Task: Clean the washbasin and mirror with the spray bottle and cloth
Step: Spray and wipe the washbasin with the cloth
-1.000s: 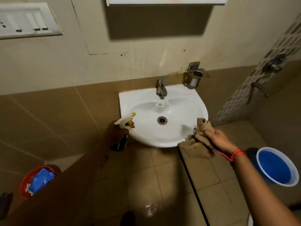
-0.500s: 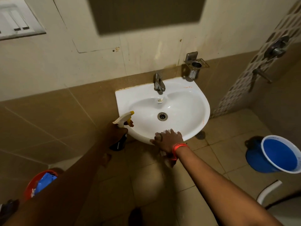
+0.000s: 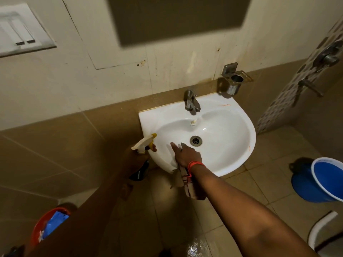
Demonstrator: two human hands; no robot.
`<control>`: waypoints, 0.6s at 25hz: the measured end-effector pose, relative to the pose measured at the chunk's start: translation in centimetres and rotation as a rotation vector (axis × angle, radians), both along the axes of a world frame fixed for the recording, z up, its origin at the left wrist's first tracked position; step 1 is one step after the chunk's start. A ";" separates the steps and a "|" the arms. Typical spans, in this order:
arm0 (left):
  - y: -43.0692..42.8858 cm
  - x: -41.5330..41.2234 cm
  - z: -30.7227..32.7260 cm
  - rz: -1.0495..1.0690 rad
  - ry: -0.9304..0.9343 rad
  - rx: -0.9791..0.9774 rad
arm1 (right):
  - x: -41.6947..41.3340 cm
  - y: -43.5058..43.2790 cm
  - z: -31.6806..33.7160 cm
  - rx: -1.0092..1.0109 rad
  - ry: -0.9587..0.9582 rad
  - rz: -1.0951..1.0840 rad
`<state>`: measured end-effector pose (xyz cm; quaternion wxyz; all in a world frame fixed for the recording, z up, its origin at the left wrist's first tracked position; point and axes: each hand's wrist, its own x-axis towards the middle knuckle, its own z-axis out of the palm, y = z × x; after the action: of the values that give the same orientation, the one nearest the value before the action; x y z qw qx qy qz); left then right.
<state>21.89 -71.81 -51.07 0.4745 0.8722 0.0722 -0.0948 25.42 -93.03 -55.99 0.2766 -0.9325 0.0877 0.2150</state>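
My right hand pressed the beige cloth flat against the white ceramic washbasin; my left hand gripped the yellow-nozzled spray bottle beside its rim. The cloth's hanging tail risked slipping off.

Landmark: washbasin. Bowl right of drain is bare, free to pass. Front-left of bowl taken by right hand pressing cloth, which hangs over front rim. Left hand w/ spray bottle sits just beside left rim. Tap juts over back of bowl; steel cup holder crowds back-right corner. Blue bucket on floor, well right of basin.
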 end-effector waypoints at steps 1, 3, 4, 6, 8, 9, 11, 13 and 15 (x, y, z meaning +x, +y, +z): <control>0.3 0.3 0.0 0.003 -0.003 -0.012 | 0.1 0.0 0.3 0.028 -0.111 0.017; 0.6 0.5 0.5 -0.032 -0.026 -0.023 | -1.3 -1.7 0.5 0.043 -0.365 0.169; 0.8 0.6 0.8 -0.048 -0.034 -0.018 | -2.1 -3.0 0.4 0.016 -0.406 0.321; 1.2 0.4 1.5 -0.045 -0.002 -0.008 | -4.1 -5.3 -0.4 -0.077 -0.297 0.626; 1.4 0.1 1.5 -0.028 0.024 0.033 | -5.1 -6.3 -2.1 -0.173 -0.224 0.707; 1.6 -0.2 1.3 -0.005 0.052 0.045 | -5.2 -6.2 -2.5 -0.224 -0.247 0.693; 2.2 -0.7 0.3 0.057 0.109 0.047 | -5.0 -5.0 -2.8 -0.296 -0.317 0.677; 3.2 -1.2 -1.1 0.064 0.147 0.045 | -5.0 -3.2 -3.1 -0.306 -0.324 0.612; 4.3 -1.0 -3.6 0.028 0.152 0.056 | -4.6 0.2 -3.8 -0.264 -0.274 0.477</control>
<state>20.90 -67.47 -54.66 0.4444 0.8742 0.1231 -0.1520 20.81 -92.78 -59.80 0.1038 -0.9750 -0.1447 0.1327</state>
